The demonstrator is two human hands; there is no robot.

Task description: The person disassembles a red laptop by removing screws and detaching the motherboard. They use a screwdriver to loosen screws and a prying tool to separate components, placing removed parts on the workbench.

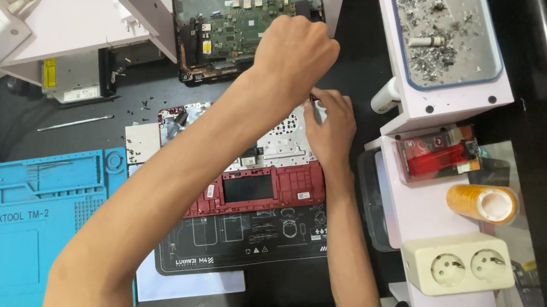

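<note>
A red laptop shell (pixel 261 189) lies opened, underside up, on a black printed work mat (pixel 239 245); its perforated silver keyboard plate (pixel 282 140) is exposed. My left hand (pixel 295 53) reaches across from the lower left and is clenched in a fist above the plate's far edge. Below the fist shows the thin dark tip of a screwdriver (pixel 313 98). My right hand (pixel 332 130) rests on the plate, its fingertips drawn together at that tip. What lies between those fingertips is hidden.
A second opened laptop base with a green board (pixel 235 20) sits under a white shelf. A blue repair mat (pixel 16 210), metal pry tool (pixel 74 122), loose screws (pixel 145 103) and drive (pixel 74 76) lie left. Right: double socket (pixel 461 262), orange tape roll (pixel 484 202), red lighter (pixel 440 159), ash tray (pixel 440 34).
</note>
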